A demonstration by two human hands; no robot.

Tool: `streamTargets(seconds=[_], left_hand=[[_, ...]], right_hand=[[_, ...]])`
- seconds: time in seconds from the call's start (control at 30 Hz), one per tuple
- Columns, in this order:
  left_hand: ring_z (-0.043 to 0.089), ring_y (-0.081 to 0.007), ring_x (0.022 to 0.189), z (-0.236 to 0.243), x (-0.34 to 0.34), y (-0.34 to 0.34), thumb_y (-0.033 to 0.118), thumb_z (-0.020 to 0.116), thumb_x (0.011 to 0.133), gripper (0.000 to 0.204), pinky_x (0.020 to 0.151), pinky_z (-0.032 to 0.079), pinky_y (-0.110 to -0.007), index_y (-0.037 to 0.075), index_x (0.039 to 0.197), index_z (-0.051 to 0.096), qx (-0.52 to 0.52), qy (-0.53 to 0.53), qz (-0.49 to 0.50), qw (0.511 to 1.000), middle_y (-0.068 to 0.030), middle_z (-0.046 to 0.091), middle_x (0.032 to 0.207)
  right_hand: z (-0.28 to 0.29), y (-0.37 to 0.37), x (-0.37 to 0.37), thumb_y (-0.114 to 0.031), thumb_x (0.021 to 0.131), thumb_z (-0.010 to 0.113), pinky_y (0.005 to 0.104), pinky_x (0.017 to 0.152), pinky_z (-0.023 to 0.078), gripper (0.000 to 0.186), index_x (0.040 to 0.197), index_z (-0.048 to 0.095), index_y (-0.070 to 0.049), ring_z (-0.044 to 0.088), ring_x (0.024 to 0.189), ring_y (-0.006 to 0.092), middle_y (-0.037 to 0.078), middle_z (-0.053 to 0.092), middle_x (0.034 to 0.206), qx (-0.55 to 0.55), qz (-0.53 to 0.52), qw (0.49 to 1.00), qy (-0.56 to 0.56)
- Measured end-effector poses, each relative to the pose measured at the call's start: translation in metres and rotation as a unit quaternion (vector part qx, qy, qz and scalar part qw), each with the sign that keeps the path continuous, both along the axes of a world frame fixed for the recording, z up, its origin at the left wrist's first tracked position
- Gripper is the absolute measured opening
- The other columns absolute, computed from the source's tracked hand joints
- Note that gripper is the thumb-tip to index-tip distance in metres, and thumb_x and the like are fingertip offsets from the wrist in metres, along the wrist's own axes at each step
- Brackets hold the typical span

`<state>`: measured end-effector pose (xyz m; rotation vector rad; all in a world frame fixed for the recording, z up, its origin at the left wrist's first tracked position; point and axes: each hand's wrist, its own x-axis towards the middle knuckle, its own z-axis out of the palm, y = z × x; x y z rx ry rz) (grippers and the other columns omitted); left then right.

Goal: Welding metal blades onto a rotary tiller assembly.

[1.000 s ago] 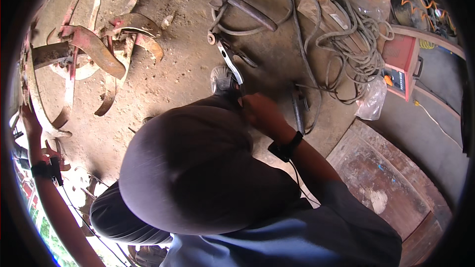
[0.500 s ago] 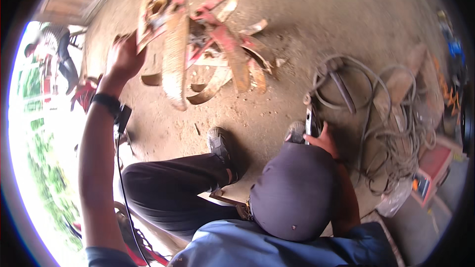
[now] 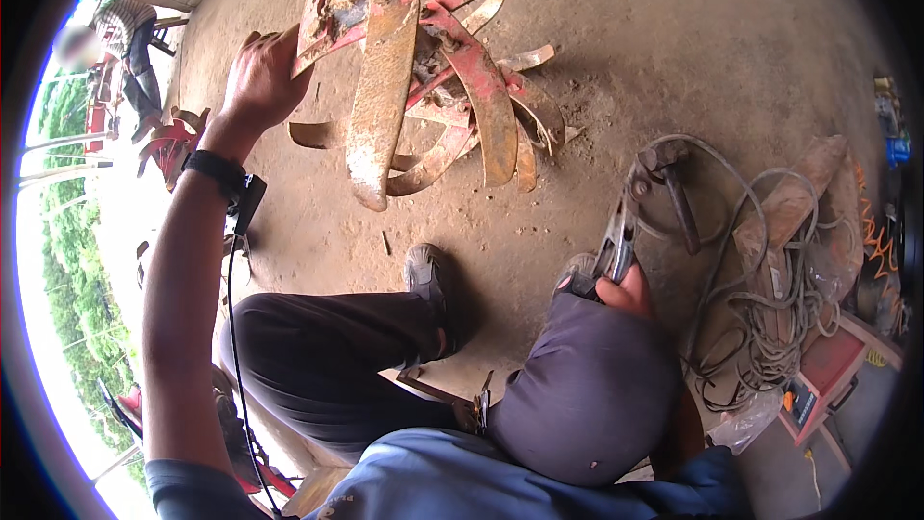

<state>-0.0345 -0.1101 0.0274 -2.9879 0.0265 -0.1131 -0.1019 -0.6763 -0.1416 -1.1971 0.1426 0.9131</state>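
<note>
My left hand (image 3: 265,82) is closed around the edge of a curved blade on a tiller rotor (image 3: 385,96). The rotor has several bent blades, rusty with worn red paint, and a hollow hub end faces up near the top. Past my right knee, my right hand (image 3: 630,291) grips a silver plier-like clamp (image 3: 616,243) by its handles. My knee hides part of that hand. The clamp's jaw end points away from me, beside a grey cable, apart from the rotor.
A hammer (image 3: 681,197) lies within a loop of grey cable (image 3: 770,327) on the right. Near the cable pile are a wooden board (image 3: 794,197) and a red box-shaped machine (image 3: 823,376). Another red bladed part (image 3: 171,149) and a person (image 3: 130,53) are at the far left.
The clamp now tilts, its jaw end further right, and my right hand sits slightly lower. My left hand still holds the rotor blade; both appear shifted right as the view moved.
</note>
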Motion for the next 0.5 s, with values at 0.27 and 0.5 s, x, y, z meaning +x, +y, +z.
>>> streamTargets(seconds=[0.27,0.5], left_hand=[[0.066,-0.0423,0.095,0.0,-0.002,0.001,0.014,0.071,0.089,0.032,0.093,0.049,-0.051,0.003,0.118,0.066,-0.01,-0.004,-0.019,1.0,-0.0203,0.068,0.093],[0.066,-0.0425,0.096,-0.002,0.001,0.001,0.012,0.071,0.088,0.03,0.092,0.049,-0.051,0.004,0.116,0.066,-0.012,-0.018,-0.011,1.0,-0.0204,0.069,0.094]], right_hand=[[0.006,0.059,0.109,-0.011,0.084,0.071,0.042,0.095,0.052,0.052,0.133,0.061,0.001,0.064,0.102,0.025,0.015,0.066,0.107,-0.205,0.156,0.899,-0.355],[0.011,0.078,0.15,-0.009,0.083,0.064,0.0399,0.072,0.048,0.018,0.098,0.057,-0.002,0.05,0.075,0.0192,0.007,0.052,0.078,-0.15,0.218,0.89,-0.372]])
